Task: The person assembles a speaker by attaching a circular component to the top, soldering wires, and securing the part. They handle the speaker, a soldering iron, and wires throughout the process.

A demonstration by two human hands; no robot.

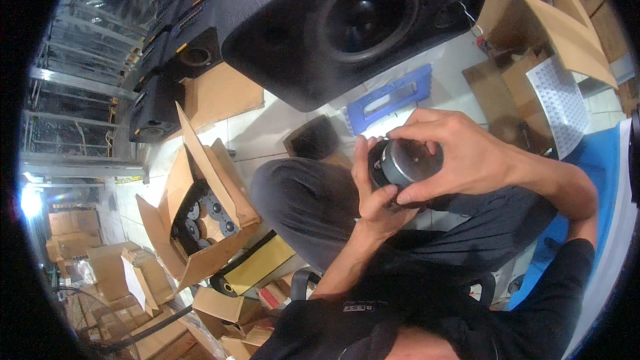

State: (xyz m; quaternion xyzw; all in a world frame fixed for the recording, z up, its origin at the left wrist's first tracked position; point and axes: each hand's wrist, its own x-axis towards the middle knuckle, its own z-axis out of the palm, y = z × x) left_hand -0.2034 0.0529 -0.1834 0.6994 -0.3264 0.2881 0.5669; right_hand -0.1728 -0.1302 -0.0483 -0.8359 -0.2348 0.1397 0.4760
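Black and silvery metal, that's the round part point(402, 163) both hands are on here, held up over the lap a bit right of the frame's centre, so let's call it the middle of the clock. The left hand point(377, 201) comes in from 7 o'clock and is curled around the near side, thumb on the lower edge and fingertips showing past the far edge; the rest of its fingers are hidden, so can't tell exactly how they sit. The right hand point(463, 153) is over at 3 o'clock, pinching the part between thumb and bent fingers, with the palm arched beside it. The dark trousers point(287, 197) of the person's bent legs are right underneath. Up around 12 there's a blue plastic piece point(367, 112) with a slot in it, and beyond that a huge black speaker cabinet point(267, 37) with a round cone. Between 8 and 9 sits an open cardboard box point(203, 157) with more dark round pieces point(212, 208) inside, and a yellow strip point(263, 267) lies near it, about 8. Smaller black speakers point(155, 115) are out between 9 and 10. Toward 2 there's a pale dotted sheet point(559, 103), and a blue surface point(608, 167) out at 3.
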